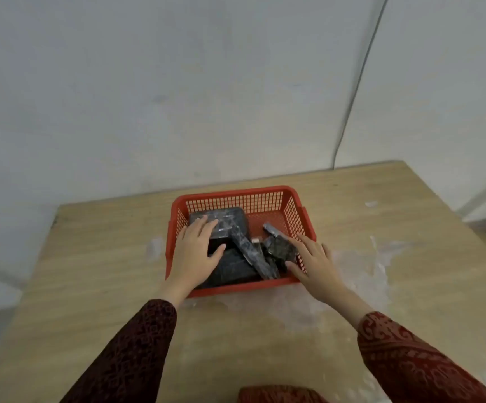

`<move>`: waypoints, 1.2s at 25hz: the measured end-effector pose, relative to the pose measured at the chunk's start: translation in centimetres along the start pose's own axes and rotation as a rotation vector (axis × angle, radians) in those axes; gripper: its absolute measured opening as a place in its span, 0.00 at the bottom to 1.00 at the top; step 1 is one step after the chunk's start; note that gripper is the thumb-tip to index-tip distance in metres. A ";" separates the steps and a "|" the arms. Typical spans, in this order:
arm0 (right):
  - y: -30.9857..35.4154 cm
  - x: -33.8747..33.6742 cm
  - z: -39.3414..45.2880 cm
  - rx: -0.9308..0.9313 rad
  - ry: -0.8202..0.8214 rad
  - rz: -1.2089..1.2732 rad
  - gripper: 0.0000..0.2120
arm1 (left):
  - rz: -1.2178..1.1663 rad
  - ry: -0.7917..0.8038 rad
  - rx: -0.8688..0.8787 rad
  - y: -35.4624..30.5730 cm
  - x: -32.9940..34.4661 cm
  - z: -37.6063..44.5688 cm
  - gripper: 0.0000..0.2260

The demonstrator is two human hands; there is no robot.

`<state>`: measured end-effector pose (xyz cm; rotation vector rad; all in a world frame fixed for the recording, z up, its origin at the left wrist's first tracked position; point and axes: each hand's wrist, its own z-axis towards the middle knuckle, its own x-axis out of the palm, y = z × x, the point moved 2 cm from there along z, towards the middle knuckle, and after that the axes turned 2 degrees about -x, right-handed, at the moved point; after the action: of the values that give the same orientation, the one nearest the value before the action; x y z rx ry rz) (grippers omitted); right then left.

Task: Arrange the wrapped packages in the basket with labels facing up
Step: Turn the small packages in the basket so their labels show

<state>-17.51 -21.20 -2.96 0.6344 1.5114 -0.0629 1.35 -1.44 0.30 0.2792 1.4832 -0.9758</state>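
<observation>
A red plastic basket point(237, 198) stands on the wooden table point(96, 257). Inside lie several dark, shiny wrapped packages. A large flat package point(230, 221) sits at the back left, a long narrow package point(253, 257) leans across the middle, and a small package point(279, 245) lies at the right. My left hand point(196, 250) rests flat on the large packages at the left, fingers spread. My right hand point(311, 257) reaches over the basket's right wall, fingertips touching the small package. No label is clear to me.
A grey wall rises behind the table, with a thin cable point(358, 82) hanging down it at the right. White smears point(361, 266) mark the table beside and in front of the basket. The table's left edge falls away near the basket's left side.
</observation>
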 end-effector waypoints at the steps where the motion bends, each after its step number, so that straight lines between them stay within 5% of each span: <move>1: -0.1 0.5 -0.4 -0.003 -0.010 -0.009 0.25 | 0.008 0.012 -0.009 0.2 0.7 -0.4 0.26; 11: 0.1 1.7 -1.2 -0.008 -0.230 -0.115 0.13 | 0.031 0.129 -0.022 0.3 5.9 0.9 0.29; 16: 1.0 0.4 2.5 -0.138 -0.025 0.016 0.19 | -0.041 0.172 -0.050 0.7 6.8 0.9 0.33; 19: 1.6 0.7 5.0 -0.010 0.157 0.000 0.32 | -0.063 0.163 -0.055 0.7 6.8 0.9 0.32; 22: 1.4 1.4 6.2 0.058 0.234 -0.007 0.34 | -0.047 0.165 -0.065 0.7 6.8 0.9 0.31; 26: 1.0 1.5 6.7 -0.010 0.236 0.006 0.29 | -0.021 0.181 -0.071 0.9 7.0 1.0 0.31; 30: 0.8 -0.9 8.7 0.035 0.173 0.196 0.14 | -0.031 0.185 -0.071 0.9 7.0 1.0 0.31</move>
<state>-9.45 -24.56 -2.40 0.8306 1.6093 0.1183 1.31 -4.18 -6.30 0.3023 1.6920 -0.9389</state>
